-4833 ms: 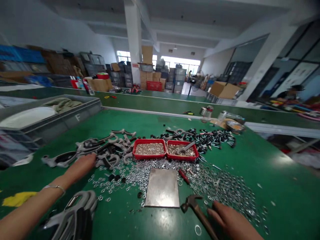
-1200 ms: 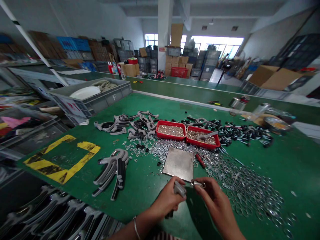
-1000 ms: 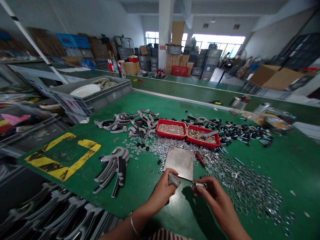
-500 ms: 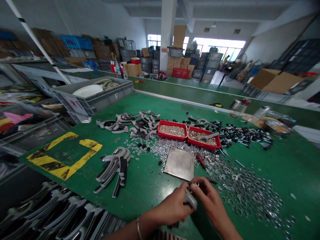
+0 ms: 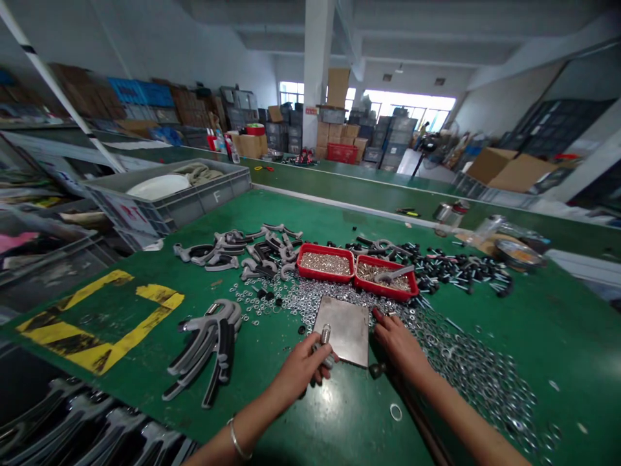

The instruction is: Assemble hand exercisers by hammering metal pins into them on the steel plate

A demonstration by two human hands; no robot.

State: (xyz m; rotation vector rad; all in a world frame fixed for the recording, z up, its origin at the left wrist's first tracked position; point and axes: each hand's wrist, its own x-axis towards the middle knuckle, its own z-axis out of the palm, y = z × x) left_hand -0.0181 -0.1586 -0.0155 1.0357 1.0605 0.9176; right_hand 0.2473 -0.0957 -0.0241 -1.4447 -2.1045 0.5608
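My left hand (image 5: 301, 370) is closed round a grey metal handle part (image 5: 324, 357), with a coiled spring (image 5: 325, 334) standing up from it at the near left edge of a square metal plate (image 5: 343, 327). To the right of the plate, my right hand (image 5: 395, 340) has its fingers closed at the red-handled tool (image 5: 377, 314), whose far end shows past the fingertips. A dark rod with a round head (image 5: 377, 370) lies below that hand. One loose ring (image 5: 396, 412) rests on the green table nearby.
Two red trays (image 5: 326, 277) of small parts stand behind the plate. Washers and rings (image 5: 478, 369) spread to the right, black-headed bolts (image 5: 449, 266) beyond. Grey-black handles (image 5: 206, 349) are stacked at left, near yellow tape (image 5: 116, 349). A grey crate (image 5: 194, 200) stands at the back left.
My hands have separated. The left moved left and up with the grey part, and the spring now shows upright. The right moved up beside the plate to the red-handled tool. The camera view shifted slightly.
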